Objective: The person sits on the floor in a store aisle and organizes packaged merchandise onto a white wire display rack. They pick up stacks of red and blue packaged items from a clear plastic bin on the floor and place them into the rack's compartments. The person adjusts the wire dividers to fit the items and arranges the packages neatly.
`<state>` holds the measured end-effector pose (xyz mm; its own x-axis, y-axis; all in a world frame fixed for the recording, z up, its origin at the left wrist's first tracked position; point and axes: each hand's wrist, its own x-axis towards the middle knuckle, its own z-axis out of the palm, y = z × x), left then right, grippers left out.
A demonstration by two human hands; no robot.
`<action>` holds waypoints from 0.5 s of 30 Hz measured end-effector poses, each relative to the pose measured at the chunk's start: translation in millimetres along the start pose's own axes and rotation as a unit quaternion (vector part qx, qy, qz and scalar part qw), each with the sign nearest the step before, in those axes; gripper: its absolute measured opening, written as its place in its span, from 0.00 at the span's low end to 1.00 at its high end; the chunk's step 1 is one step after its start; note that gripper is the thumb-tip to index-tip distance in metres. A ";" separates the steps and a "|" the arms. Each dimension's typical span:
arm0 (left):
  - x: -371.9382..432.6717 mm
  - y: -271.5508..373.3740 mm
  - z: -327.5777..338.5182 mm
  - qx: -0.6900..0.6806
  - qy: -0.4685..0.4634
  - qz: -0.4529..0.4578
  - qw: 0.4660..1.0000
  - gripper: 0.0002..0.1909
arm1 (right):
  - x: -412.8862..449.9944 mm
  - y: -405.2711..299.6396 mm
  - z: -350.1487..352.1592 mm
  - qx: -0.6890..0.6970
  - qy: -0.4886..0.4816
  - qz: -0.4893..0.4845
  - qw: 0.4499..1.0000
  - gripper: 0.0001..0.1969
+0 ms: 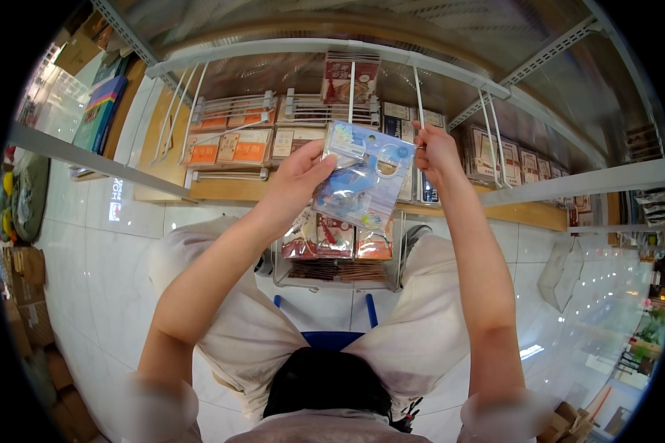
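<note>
My left hand (296, 191) holds a blue and lilac plastic-wrapped hanging pack (360, 180) by its left edge, thumb on the front. The pack has a round hang hole near its top and is tilted in front of the rack. At its upper right, my right hand (439, 150) has its fingers closed at the tip of a white display hook (419, 97), close to the pack's right edge. Left of that, another hook carries several red packs (352, 77). Part of the shelf behind is hidden by the blue pack.
Orange and white packs (244, 147) fill the wooden shelf (227, 191), with loose hooks on top. Framed packs (496, 155) stand to the right. Below, a wire basket (335, 279) holds red and orange packs between my knees. More bare hooks (169, 119) jut out at left.
</note>
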<state>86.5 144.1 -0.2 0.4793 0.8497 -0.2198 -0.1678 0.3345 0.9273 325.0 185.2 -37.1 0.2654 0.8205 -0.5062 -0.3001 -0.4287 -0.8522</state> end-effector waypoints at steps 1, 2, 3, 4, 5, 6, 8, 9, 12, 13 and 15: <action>-0.4 2.0 1.4 0.003 -0.003 -0.001 1.000 0.14 | 0.7 1.6 0.1 -0.002 0.001 0.002 1.000 0.12; -0.7 3.1 2.6 0.008 -0.005 -0.002 1.000 0.13 | 1.7 2.9 -0.7 -0.009 -0.009 -0.002 1.000 0.12; -0.1 2.7 4.0 0.007 -0.003 -0.004 1.000 0.13 | 3.4 3.8 -3.4 -0.016 -0.017 -0.006 1.000 0.12; 1.2 2.0 5.8 0.006 -0.002 -0.006 1.000 0.12 | 6.0 4.9 -7.6 -0.024 -0.025 -0.010 0.999 0.12; 3.1 2.0 8.9 0.005 -0.004 -0.008 1.000 0.12 | 14.8 9.4 -17.4 -0.119 0.027 -0.102 0.987 0.13; 6.0 0.4 10.8 0.016 -0.002 -0.014 1.000 0.11 | 25.3 15.1 -26.7 -0.211 0.080 -0.190 0.955 0.14; 8.4 -5.1 6.0 0.039 0.018 -0.027 0.999 0.10 | 4.9 10.0 -16.5 -0.432 0.226 -0.410 0.770 0.18; 6.5 -3.8 5.9 0.032 0.039 -0.022 0.998 0.10 | -18.0 0.2 -8.4 -0.357 0.155 -0.403 0.829 0.18; 8.8 -4.3 15.5 0.025 0.091 -0.002 0.996 0.09 | -64.6 -12.6 -3.4 -0.162 -0.030 -0.306 0.938 0.18; 10.1 -5.8 17.5 0.038 0.108 0.010 0.993 0.09 | -76.3 -11.5 -1.0 -0.124 -0.075 -0.240 0.960 0.16; 14.7 -9.8 25.0 0.043 0.113 0.011 0.993 0.10 | -81.8 -8.0 -8.9 -0.134 -0.123 -0.187 0.965 0.13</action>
<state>116.7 143.1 -5.0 0.2686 0.9298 -0.2518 -0.0968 0.2862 0.9533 313.9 118.2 10.0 0.0740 0.9877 -0.1381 0.0311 -0.1407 -0.9896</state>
